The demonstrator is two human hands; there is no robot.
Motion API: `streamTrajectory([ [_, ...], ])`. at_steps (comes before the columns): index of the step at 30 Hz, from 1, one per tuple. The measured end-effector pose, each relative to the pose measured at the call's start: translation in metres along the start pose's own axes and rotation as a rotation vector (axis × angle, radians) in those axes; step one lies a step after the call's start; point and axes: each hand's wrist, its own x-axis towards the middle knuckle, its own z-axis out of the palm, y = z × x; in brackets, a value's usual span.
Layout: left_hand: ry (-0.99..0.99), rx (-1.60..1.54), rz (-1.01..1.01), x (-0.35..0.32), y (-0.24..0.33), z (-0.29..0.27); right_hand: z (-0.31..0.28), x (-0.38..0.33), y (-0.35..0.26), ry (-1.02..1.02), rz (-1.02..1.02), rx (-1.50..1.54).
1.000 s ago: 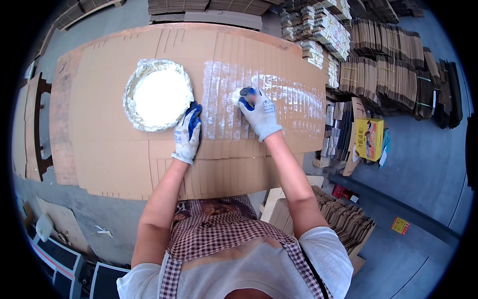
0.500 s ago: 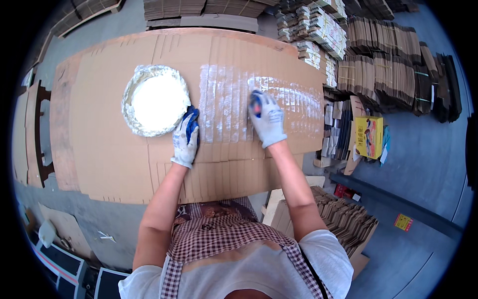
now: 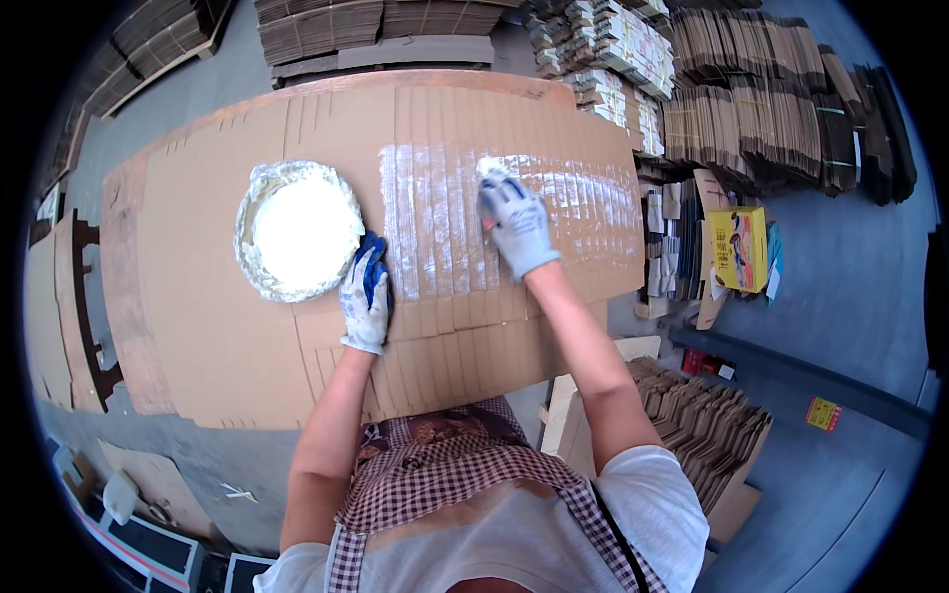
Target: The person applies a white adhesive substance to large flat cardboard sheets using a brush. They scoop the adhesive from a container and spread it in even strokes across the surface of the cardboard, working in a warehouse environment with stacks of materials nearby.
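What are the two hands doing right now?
Left hand: flat and open on the cardboard sheet, holding nothing.
Right hand: closed on a glue-covered brush, though the brush is mostly hidden.

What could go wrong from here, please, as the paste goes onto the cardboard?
1. The left hand rests right beside the paste bowl; a slip could tip it.
2. The right hand could smear paste past the white streaks.
3. The cardboard may overhang its support; leaning could bend it.

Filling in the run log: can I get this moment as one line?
left hand: flat on brown cardboard sheet | right hand: pressing white-smeared strip | round basin of white paste: beside left hand
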Motion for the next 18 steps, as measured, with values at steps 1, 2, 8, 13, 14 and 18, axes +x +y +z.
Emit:
streamTrajectory([
  [1, 0.001, 0.005, 0.0, 0.0, 0.001, -0.001, -0.003, 0.004, 0.011, 0.052, 0.042, 0.019],
  [2, 0.004, -0.004, -0.006, 0.0, 0.001, -0.001, -0.002, 0.008, 0.013, 0.051, 0.088, 0.029],
  [8, -0.002, -0.018, -0.016, 0.0, 0.004, -0.002, -0.004, 0.006, -0.018, -0.114, -0.097, 0.053],
  [13, -0.02, -0.02, -0.036, 0.0, 0.006, -0.004, -0.009, 0.015, 0.033, -0.012, 0.327, -0.015],
  [14, -0.014, -0.021, -0.04, 0.0, 0.006, -0.004, -0.015, 0.014, 0.033, 0.089, 0.43, 0.141],
  [18, -0.029, -0.017, -0.045, 0.0, 0.006, -0.005, -0.027, 0.025, 0.024, 0.421, 0.779, 0.831],
])
